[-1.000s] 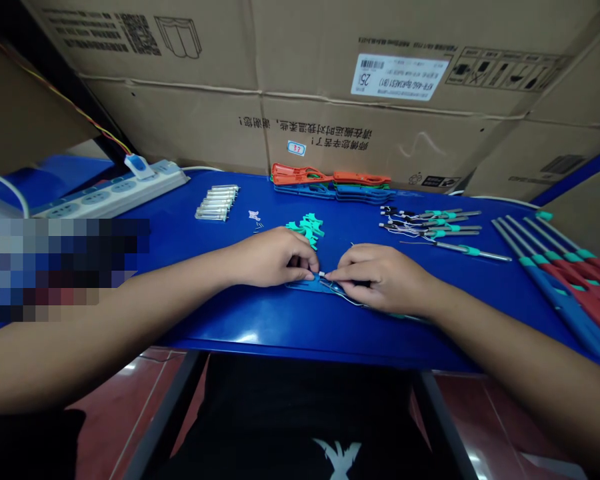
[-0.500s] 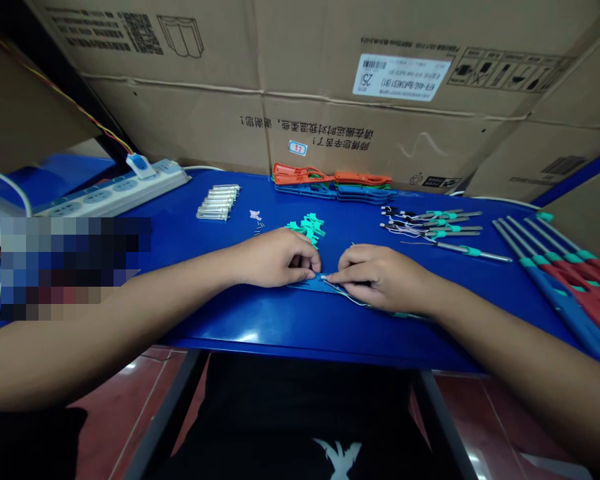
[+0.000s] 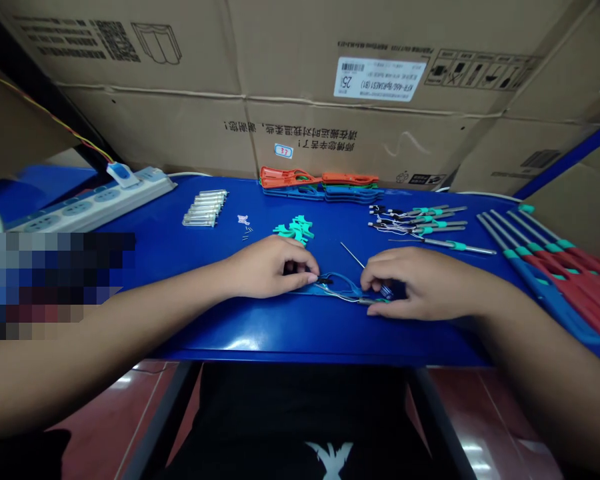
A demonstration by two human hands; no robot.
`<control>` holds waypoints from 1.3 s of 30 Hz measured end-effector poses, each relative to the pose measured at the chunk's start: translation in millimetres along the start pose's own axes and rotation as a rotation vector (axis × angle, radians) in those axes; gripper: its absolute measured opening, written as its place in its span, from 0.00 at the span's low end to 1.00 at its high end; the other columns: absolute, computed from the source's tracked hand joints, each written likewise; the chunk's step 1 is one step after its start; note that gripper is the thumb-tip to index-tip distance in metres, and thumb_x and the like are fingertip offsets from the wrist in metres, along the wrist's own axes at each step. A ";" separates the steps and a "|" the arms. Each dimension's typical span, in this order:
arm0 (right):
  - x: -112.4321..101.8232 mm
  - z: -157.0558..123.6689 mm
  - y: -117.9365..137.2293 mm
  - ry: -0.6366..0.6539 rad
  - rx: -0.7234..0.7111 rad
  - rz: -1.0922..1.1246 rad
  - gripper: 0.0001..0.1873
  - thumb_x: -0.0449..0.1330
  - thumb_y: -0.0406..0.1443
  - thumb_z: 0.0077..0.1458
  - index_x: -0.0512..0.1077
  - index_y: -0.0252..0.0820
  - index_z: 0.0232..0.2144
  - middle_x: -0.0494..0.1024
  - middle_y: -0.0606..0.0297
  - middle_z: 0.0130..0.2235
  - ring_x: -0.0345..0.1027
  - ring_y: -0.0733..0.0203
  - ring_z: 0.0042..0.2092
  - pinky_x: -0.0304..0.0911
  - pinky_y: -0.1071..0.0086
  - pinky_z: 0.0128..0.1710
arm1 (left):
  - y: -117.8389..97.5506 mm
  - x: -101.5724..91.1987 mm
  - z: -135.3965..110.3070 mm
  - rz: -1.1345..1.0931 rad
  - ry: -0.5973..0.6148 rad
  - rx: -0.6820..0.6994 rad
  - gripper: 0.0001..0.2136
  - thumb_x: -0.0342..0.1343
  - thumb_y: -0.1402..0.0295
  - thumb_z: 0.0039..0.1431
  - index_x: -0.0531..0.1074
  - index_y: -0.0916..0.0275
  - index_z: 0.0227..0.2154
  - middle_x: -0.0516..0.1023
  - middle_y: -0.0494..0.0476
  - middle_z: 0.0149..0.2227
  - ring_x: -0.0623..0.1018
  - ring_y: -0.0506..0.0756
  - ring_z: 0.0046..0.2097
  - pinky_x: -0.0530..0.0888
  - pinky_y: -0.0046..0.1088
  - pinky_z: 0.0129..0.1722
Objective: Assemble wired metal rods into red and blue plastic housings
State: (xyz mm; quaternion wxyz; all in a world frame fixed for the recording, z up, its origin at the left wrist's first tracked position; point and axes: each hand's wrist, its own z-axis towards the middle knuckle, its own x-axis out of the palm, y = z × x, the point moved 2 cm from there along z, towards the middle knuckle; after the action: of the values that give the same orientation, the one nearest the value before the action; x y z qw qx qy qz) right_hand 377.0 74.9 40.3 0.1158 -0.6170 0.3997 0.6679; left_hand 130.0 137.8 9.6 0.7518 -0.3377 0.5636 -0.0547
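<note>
My left hand (image 3: 275,267) is closed, thumb and fingertips pressed together at a small black part on a blue plastic handle shell (image 3: 347,285), which lies flat on the table. White wires (image 3: 340,295) run from that spot along the shell to a metal tube (image 3: 367,301), partly under my right hand. My right hand (image 3: 410,283) is curled around a small screwdriver (image 3: 353,255), its thin shaft pointing up and left and its dark handle among the fingers. Just beyond my left hand lies a pile of green plastic pieces (image 3: 295,230).
Clear cylinders (image 3: 205,208), tiny screws (image 3: 248,233) and a power strip (image 3: 90,200) are to the left. Orange and blue shells (image 3: 320,183) stack against the cardboard box (image 3: 290,100). At right lie wired metal tubes (image 3: 430,220) and red and blue lighters (image 3: 555,267).
My right hand has moved right, off the blue shell, and now has the screwdriver in it. More of the shell and its loop shows. The left hand stays on the shell; the view has shifted slightly.
</note>
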 end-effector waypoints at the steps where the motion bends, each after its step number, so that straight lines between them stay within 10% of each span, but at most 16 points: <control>1: 1.7 -0.5 -1.0 0.019 0.007 -0.019 0.08 0.64 0.41 0.57 0.75 0.44 0.36 0.77 0.66 0.35 0.69 0.62 0.34 0.59 0.69 0.33 | -0.1 0.3 0.3 -0.008 0.001 -0.010 0.08 0.58 0.68 0.63 0.79 0.62 0.42 0.81 0.55 0.37 0.78 0.50 0.36 0.72 0.25 0.37; 26: 10.5 16.0 2.2 -0.094 0.038 0.160 0.05 0.61 0.29 0.54 0.77 0.43 0.32 0.75 0.66 0.36 0.70 0.64 0.36 0.63 0.71 0.38 | -2.9 2.6 1.4 -0.014 -0.022 -0.021 0.06 0.60 0.68 0.61 0.80 0.60 0.39 0.81 0.53 0.35 0.79 0.50 0.36 0.73 0.24 0.38; 39: 14.7 7.1 1.2 -0.098 -0.183 0.100 0.09 0.61 0.39 0.62 0.79 0.42 0.35 0.74 0.62 0.37 0.68 0.63 0.38 0.62 0.69 0.39 | -9.5 5.6 -0.1 0.050 0.002 0.114 0.12 0.53 0.74 0.65 0.80 0.58 0.43 0.76 0.56 0.39 0.77 0.52 0.40 0.73 0.27 0.44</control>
State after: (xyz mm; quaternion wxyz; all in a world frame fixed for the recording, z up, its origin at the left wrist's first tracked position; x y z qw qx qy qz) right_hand 367.9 73.9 26.7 0.0449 -0.5709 0.3612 0.7360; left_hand 134.8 127.8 10.4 0.7704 -0.2801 0.5687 -0.0683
